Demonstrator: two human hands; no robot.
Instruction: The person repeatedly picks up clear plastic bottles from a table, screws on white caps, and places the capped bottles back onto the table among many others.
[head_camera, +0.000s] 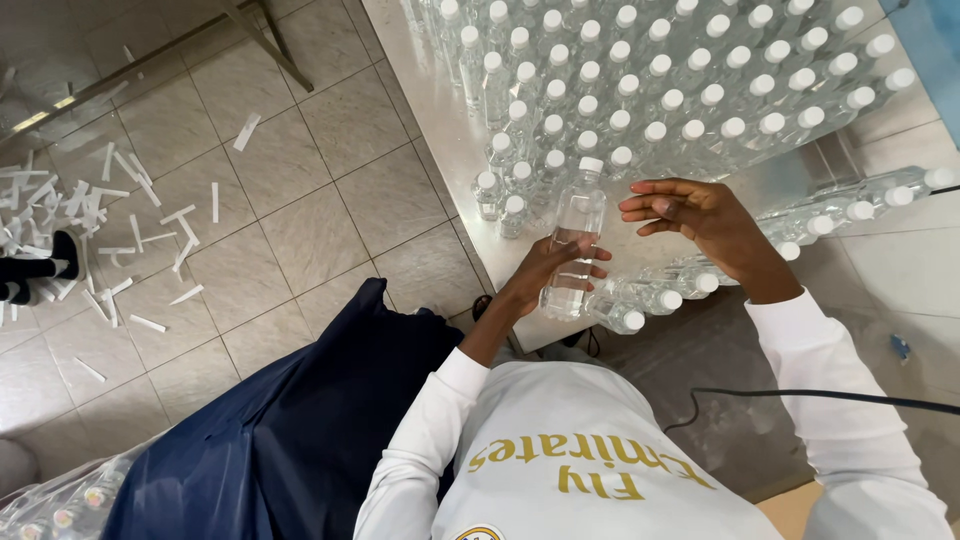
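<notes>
1. Fingers (578, 262) of the left hand (545, 275) wrap around a clear bottle (574, 240) with a white cap, held upright just above the counter (455, 130) edge.
2. White paper strips (90, 215) litter the tiled floor (300, 200) at 9 o'clock from the bottle.
3. Upright capped bottles (650, 90) crowd the counter at 12 o'clock.
4. Right hand (705, 220), at 3 o'clock, hovers spread and released, grasping nothing.
5. Bottles lying on their sides (650, 290) rest below it.
</notes>
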